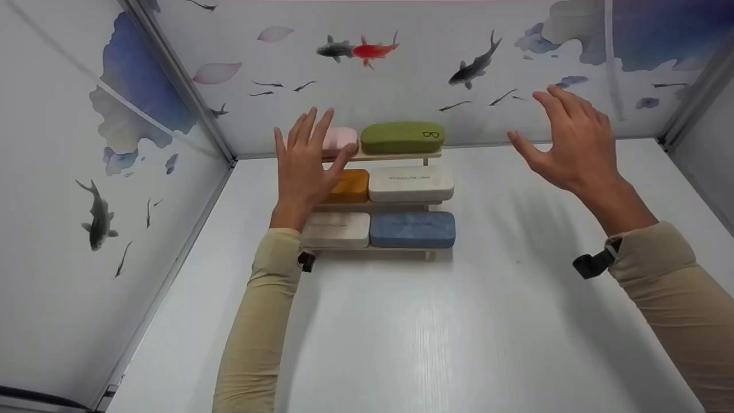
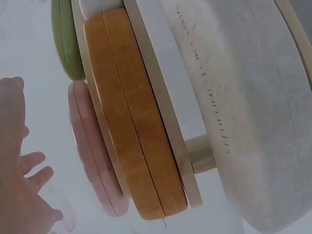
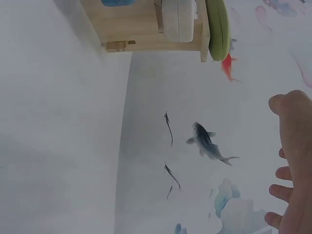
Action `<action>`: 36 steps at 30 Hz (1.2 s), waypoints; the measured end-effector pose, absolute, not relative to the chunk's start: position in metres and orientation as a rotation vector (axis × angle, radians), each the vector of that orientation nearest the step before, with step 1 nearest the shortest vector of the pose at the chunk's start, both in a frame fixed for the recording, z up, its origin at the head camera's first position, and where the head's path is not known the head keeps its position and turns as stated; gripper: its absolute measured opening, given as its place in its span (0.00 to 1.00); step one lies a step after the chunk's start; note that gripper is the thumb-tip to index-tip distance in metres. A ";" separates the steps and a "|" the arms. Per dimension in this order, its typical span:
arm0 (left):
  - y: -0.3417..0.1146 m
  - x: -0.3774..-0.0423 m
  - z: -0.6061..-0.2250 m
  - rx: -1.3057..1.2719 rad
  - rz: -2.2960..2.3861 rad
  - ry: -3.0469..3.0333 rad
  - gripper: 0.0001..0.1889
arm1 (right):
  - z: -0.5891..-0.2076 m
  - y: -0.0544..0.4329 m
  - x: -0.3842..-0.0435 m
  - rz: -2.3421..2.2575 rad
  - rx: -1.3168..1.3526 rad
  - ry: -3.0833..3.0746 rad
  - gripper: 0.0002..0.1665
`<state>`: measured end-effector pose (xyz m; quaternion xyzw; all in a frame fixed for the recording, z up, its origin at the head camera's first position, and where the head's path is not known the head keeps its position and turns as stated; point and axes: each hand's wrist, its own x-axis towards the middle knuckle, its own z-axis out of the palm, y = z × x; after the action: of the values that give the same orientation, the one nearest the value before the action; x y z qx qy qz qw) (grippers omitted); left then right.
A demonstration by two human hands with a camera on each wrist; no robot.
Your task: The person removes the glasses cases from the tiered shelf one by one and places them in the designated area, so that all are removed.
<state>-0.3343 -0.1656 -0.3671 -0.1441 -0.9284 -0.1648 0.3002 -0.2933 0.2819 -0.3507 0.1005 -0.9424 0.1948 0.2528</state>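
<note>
A tiered wooden rack (image 1: 401,155) bears eyeglass cases in pairs. On its top tier are a pink case (image 1: 342,139) and a green case (image 1: 401,137) with a glasses mark. The middle tier has an orange case (image 1: 352,186) beside a white case (image 1: 411,184), and the lowest a cream case (image 1: 338,230) beside a blue case (image 1: 413,230). My left hand (image 1: 304,172), fingers spread and holding nothing, hovers over the rack's left side and partly hides the pink and orange cases. Away to the right of the rack, my right hand (image 1: 579,146) is raised, empty, its thumb apart from the fingers.
The rack stands on a white table (image 1: 487,321), near a back wall (image 1: 413,86) painted with fish and petals. A side panel (image 1: 51,229) rises at the left, and another (image 1: 708,137) bounds the right. Black wrist cameras sit at both cuffs.
</note>
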 end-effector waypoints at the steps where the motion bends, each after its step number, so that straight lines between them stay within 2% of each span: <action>1: -0.168 -0.334 -0.368 -0.384 -0.453 -2.453 0.41 | -0.351 0.281 -0.292 0.534 0.275 -2.558 0.46; 13: -0.208 -0.312 -0.391 -0.417 -0.664 -2.481 0.42 | -0.365 0.265 -0.274 0.595 0.344 -2.528 0.40; 25: -0.242 -0.299 -0.422 -0.313 -1.073 -2.624 0.50 | -0.389 0.245 -0.261 0.727 0.359 -2.579 0.46; 36: -0.253 -0.289 -0.458 -0.305 -1.450 -2.625 0.46 | -0.421 0.216 -0.254 0.935 0.454 -2.653 0.45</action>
<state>-0.2889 -0.2525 -0.4581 -0.1010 -0.8691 -0.4799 0.0637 -0.2537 0.2158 -0.4205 0.1577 -0.9211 0.3247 0.1458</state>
